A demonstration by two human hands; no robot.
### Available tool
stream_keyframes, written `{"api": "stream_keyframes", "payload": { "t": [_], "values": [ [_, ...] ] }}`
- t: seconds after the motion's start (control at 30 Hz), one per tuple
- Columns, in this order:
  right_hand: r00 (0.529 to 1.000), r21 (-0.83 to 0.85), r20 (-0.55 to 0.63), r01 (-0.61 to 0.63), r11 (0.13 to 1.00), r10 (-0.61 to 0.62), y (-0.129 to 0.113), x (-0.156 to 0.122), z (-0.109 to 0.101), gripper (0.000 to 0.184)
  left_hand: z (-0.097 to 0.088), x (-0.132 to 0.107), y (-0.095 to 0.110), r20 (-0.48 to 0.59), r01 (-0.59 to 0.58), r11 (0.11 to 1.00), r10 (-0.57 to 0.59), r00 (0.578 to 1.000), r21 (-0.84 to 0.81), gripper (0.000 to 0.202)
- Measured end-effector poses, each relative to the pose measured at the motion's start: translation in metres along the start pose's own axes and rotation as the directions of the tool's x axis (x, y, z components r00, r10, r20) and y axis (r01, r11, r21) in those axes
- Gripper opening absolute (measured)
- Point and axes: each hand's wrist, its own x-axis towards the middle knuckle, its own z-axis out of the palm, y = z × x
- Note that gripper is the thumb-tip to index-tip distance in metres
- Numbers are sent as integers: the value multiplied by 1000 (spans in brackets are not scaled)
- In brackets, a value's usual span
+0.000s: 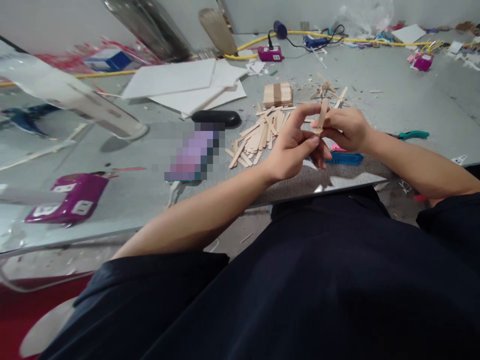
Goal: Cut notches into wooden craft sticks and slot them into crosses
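One flat, pale wooden craft stick with rounded ends [323,111] is held nearly upright between two bare hands, above the near edge of a grey tabletop [138,202]. Its lower end is pinched at the thumb of the left hand [290,150], whose forefinger is arched loosely beside it; its side is gripped by the drawn-together fingertips of the right hand [347,127]. Whether a second sliver is joined at the base cannot be told. The stick is judged light, dry and stiff along its length, yet thin enough to be snapped by bending; it is best taken by its flat faces, near the middle. Beneath the hands, a long blue plastic object [347,159] is partly hidden. Beside the left hand, a loose heap of pale wooden sticks [264,132] is spread, backed by a brown-banded block of stacked sticks [269,95]. Teal-handled pliers [414,135] are laid beyond the right wrist.
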Motion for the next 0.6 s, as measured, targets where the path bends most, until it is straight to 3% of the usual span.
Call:
{"api": "stream_keyframes", "payload": {
  "t": [0.13,0.3,0.43,0.6],
  "values": [
    [997,46,-36,72,996,-70,5,-2,2,53,-6,3,-6,49,-78,995,75,996,58,66],
    [990,51,-75,126,991,-122,5,0,2,64,-22,11,-16,219,-212,952,163,962,223,68],
    [984,75,-98,154,985,-146,-4,3,-1,71,-29,17,-21,258,-252,911,171,951,328,65],
    [992,82,-31,125,989,-123,-15,6,-8,78,-33,19,-25,258,-252,908,169,951,334,73]
  ]
}}
